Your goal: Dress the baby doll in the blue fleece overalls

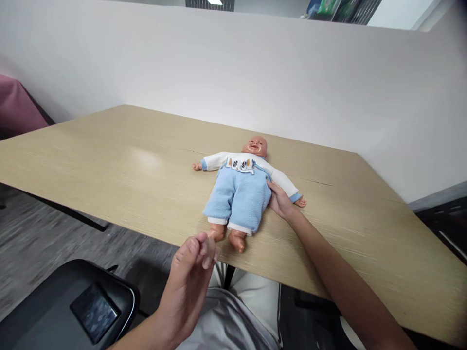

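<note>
A baby doll [239, 192] lies on its back on the wooden table [146, 160], head toward the wall and bare feet near the front edge. It wears blue fleece trousers and a white top with blue cuffs and an animal face on the chest. My right hand [281, 201] grips the doll's side at the hip, thumb against the trousers; its other fingers are mostly hidden. In front of the table edge, my left hand [193, 272] is raised with curled fingers and nothing visible in it. Its fingertips overlap the view of one doll foot.
At lower left is a black chair [40, 296] with a dark phone-like slab [95, 311] on its seat. A white partition [233, 73] stands behind the table. Pink fabric [20, 104] shows at far left, and a black object [447, 223] at the right edge.
</note>
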### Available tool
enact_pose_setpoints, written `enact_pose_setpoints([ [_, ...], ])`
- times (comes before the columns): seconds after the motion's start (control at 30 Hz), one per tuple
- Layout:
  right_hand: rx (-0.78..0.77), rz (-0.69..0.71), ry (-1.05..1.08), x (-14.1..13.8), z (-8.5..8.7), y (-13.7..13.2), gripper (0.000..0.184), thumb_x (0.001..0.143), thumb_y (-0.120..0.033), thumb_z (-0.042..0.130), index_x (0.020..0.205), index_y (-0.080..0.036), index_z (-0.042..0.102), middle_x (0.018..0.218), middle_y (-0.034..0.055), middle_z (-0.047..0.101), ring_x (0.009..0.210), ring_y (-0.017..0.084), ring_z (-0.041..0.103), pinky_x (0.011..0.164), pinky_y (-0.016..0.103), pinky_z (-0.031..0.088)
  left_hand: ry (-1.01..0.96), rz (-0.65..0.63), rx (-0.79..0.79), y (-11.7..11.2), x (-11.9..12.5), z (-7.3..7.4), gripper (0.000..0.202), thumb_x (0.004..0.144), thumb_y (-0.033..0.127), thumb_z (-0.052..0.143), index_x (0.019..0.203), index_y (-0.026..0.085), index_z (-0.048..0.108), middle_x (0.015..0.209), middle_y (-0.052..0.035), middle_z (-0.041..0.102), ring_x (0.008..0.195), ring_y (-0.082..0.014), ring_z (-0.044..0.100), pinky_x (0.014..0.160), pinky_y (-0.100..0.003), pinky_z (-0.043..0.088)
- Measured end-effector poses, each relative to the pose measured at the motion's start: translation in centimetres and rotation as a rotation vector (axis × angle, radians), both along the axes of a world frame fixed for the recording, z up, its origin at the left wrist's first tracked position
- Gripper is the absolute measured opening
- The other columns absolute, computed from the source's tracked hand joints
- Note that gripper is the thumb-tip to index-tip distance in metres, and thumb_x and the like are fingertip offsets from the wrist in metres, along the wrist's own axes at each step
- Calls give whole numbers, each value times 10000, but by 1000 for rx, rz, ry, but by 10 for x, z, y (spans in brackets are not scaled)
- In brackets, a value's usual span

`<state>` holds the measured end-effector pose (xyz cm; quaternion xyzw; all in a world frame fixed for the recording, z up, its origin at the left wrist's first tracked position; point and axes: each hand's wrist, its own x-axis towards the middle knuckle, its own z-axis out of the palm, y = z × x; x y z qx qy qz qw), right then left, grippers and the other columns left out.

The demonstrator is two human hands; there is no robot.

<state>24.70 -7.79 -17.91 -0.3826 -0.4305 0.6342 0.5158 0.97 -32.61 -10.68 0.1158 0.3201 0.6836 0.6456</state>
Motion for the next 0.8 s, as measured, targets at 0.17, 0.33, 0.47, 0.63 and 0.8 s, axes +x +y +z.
enact_pose_setpoints([
  [0.17,40,-36,-54,-3,2,0,480,697,-596,903,1049,-310,744,1164,12,819,1277,315,684,1188,475,514,10,-28,60,0,6,7,380,786,498,958,710,220,709,687,23,455,651,-119,450,693,-217,542],
  [0.33,113,-263,-202,-6,3,-4,466,673,-571,918,955,-286,680,980,35,768,1162,315,684,1135,476,514,3,-63,72,0,13,18,403,807,508,939,696,220,680,687,16,478,670,-131,474,693,-225,530],
  [0.47,255,-511,-352,-19,28,-56,443,756,-440,915,1100,-295,678,1257,74,697,1289,297,578,1222,450,406,31,-22,103,0,16,24,361,821,524,923,765,239,707,692,22,469,669,-139,478,717,-253,536],
  [0.63,695,-603,-761,-60,98,-184,225,987,-265,717,1210,-290,709,1179,56,752,1086,260,709,1032,445,552,55,45,158,-1,20,36,359,800,526,938,739,263,702,700,23,463,646,-150,457,807,-317,566],
  [0.8,1094,-638,-779,-94,147,-262,366,810,19,735,1056,-251,744,860,-25,796,775,187,738,801,354,638,79,11,125,-3,25,51,467,705,617,970,645,282,650,666,7,426,662,-181,487,839,-358,575],
])
